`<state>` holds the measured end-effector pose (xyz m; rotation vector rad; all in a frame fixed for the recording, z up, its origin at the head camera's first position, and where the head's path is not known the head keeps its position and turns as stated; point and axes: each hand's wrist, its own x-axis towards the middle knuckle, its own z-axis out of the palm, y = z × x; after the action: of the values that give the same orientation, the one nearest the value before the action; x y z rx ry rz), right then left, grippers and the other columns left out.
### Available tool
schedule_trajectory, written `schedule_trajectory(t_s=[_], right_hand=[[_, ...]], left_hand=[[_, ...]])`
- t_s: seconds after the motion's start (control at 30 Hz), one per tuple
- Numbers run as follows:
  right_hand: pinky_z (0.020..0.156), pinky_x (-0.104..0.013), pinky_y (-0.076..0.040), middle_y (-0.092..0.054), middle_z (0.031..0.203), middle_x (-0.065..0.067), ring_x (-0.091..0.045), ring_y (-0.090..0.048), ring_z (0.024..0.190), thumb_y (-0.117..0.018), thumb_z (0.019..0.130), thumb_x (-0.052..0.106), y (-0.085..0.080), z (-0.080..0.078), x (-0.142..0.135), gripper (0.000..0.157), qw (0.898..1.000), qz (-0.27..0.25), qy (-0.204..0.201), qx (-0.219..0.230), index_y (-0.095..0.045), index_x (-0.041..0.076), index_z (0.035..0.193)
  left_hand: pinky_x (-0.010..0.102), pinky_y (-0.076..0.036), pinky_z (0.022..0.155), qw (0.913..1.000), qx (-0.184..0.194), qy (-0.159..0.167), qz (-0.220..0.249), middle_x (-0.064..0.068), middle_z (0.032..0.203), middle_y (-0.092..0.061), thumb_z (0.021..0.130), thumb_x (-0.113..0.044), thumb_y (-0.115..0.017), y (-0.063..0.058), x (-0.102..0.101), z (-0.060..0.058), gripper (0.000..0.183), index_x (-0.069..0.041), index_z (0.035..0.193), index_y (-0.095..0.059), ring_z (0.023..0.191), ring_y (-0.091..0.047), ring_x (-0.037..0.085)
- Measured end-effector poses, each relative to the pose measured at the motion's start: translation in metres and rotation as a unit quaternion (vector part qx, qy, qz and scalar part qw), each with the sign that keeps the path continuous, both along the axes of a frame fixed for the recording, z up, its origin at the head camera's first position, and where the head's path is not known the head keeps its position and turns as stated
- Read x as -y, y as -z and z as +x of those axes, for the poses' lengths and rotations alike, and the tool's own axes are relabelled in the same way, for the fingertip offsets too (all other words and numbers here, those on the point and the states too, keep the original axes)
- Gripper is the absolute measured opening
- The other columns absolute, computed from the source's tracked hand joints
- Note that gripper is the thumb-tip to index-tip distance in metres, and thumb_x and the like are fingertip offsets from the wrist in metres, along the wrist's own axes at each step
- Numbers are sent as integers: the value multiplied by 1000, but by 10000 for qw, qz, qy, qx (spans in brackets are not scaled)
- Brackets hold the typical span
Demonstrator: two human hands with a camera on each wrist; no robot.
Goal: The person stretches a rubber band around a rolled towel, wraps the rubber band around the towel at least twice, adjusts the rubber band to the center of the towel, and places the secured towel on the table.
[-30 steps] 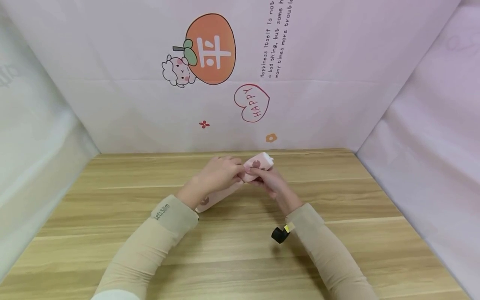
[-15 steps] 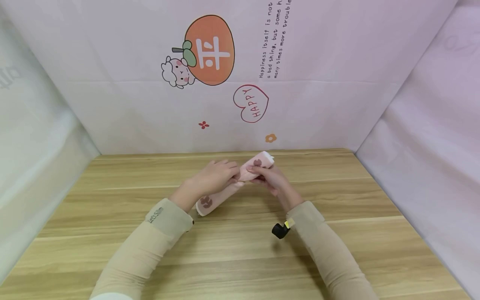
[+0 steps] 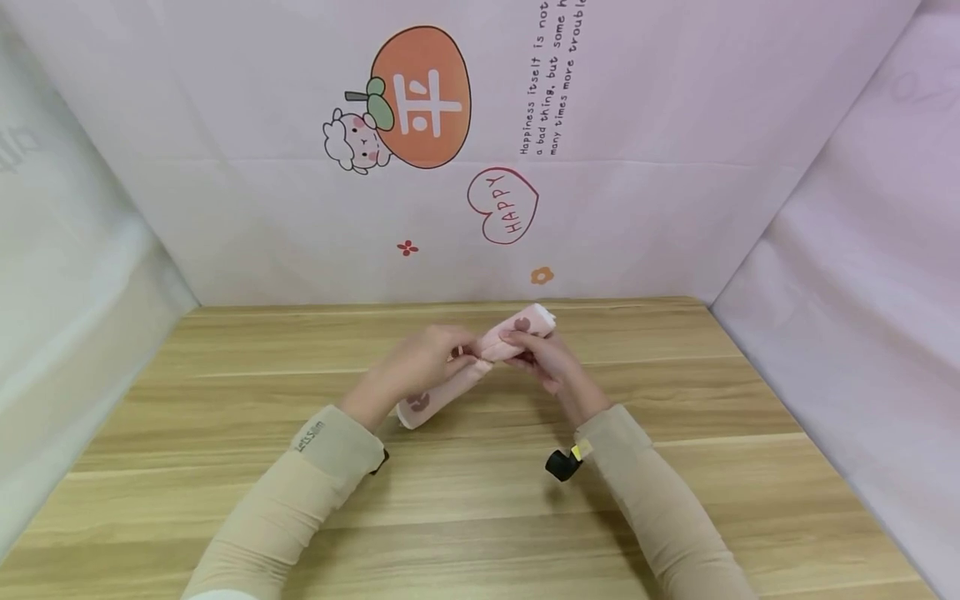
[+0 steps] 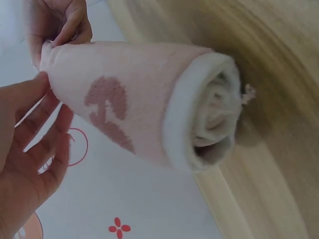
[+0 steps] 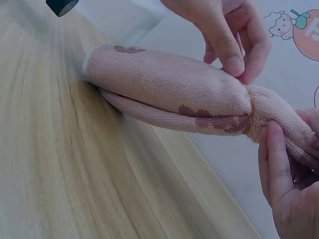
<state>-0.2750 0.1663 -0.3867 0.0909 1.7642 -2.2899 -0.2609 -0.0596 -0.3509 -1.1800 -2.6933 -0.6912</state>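
Observation:
A pink rolled towel (image 3: 446,396) with darker mauve patches and white ends is cinched near its middle. Around the narrow spot runs a thin orange-tan band (image 5: 251,106), visible in the right wrist view. My right hand (image 3: 551,358) grips the far half, thumb on top and fingers beneath. At the near side of the cinch, my left hand (image 3: 420,362) pinches with thumb and forefinger; whether it has the cloth or the band there I cannot tell. The left wrist view shows the near end's coiled layers (image 4: 217,117), pointing away from both hands.
Below lies a wood-grain table (image 3: 465,517). A white printed cloth (image 3: 300,242) rises behind its back edge, with more white cloth at both sides. A black wrist camera (image 3: 562,464) juts from the right sleeve.
My left hand has drawn slightly back left from the cinch, and its thumb and forefinger now show a gap behind their tips. More of the towel's near half shows. The right hand stays nearly still.

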Motion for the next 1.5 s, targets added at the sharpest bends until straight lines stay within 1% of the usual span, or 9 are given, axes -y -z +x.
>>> schedule_trajectory(t_s=[0.17, 0.3, 0.4, 0.6, 0.8, 1.0, 1.2, 1.33, 1.5], right_hand=[[65, -19, -57, -68, 83, -1, -9, -68, 70, -64, 97, 5, 0, 1, 1, 10, 9998, -185, 97, 54, -56, 11, 99], [69, -20, -57, -67, 86, -2, -10, -68, 74, -60, 98, 2, 0, 2, 4, 9, 9990, -443, 105, 44, -55, 9, 100], [69, -19, -57, -68, 84, -2, -10, -67, 74, -55, 100, 0, 0, 2, 7, 12, 9972, -720, 143, 124, -57, 10, 94], [66, -18, -56, -68, 79, -1, -9, -68, 69, -52, 102, 0, 0, 5, 15, 21, 9930, -1092, 296, 339, -57, 12, 87], [65, -18, -56, -68, 82, -4, -11, -67, 70, -56, 102, 1, -1, 7, 18, 13, 9867, -1414, 495, 629, -58, 9, 92], [75, -20, -57, -69, 92, -7, -13, -70, 80, -50, 105, 0, 0, 9, 13, 13, 9890, -1436, -112, 349, -61, 6, 100], [78, -21, -56, -67, 94, -5, -12, -69, 81, -45, 98, -19, 6, 10, 6, 31, 9908, -1002, -832, -376, -60, 7, 106], [75, -20, -56, -66, 88, -1, -8, -66, 75, -51, 96, -16, 8, 10, 5, 29, 9941, -489, -895, -382, -61, 11, 100], [87, -32, -56, -66, 98, 1, -11, -67, 86, -57, 99, -6, 8, 9, 5, 19, 9940, -108, -955, -515, -60, 12, 106]], left_hand=[[29, -56, 74, 9969, 389, -528, 445, -1, 96, -76, 95, -22, -76, 0, -1, 2, 15, -12, 106, -79, 84, -69, 12], [31, -52, 74, 9918, 711, -1028, 253, -6, 97, -70, 88, -39, -83, 3, -8, 6, 34, -14, 106, -72, 83, -64, 13], [34, -50, 72, 9886, 803, -1275, -73, -4, 98, -60, 80, -42, -88, 7, -14, 10, 50, -15, 108, -57, 82, -58, 17], [35, -49, 66, 9864, 133, -1415, -826, 3, 96, -49, 76, -40, -92, 13, -22, 9, 66, -10, 107, -43, 81, -53, 20], [38, -52, 63, 9860, -434, -1373, -836, 8, 94, -51, 88, -23, -82, 18, -22, 5, 44, -6, 105, -45, 80, -55, 24], [42, -52, 79, 9906, 377, -1310, -120, 8, 99, -57, 88, -12, -82, 16, -13, 1, 36, -6, 105, -51, 88, -58, 24], [40, -51, 84, 9783, 1541, -1288, 507, 6, 103, -64, 89, -12, -78, 10, 0, -3, 29, -8, 110, -58, 92, -60, 22], [38, -51, 82, 9730, 1977, -992, 659, 8, 106, -66, 87, -9, -74, 7, 6, -6, 30, -5, 114, -60, 91, -59, 21], [34, -50, 81, 9691, 2277, -582, 754, 8, 109, -66, 89, -9, -71, 7, 10, -9, 29, -1, 117, -63, 91, -58, 20]])
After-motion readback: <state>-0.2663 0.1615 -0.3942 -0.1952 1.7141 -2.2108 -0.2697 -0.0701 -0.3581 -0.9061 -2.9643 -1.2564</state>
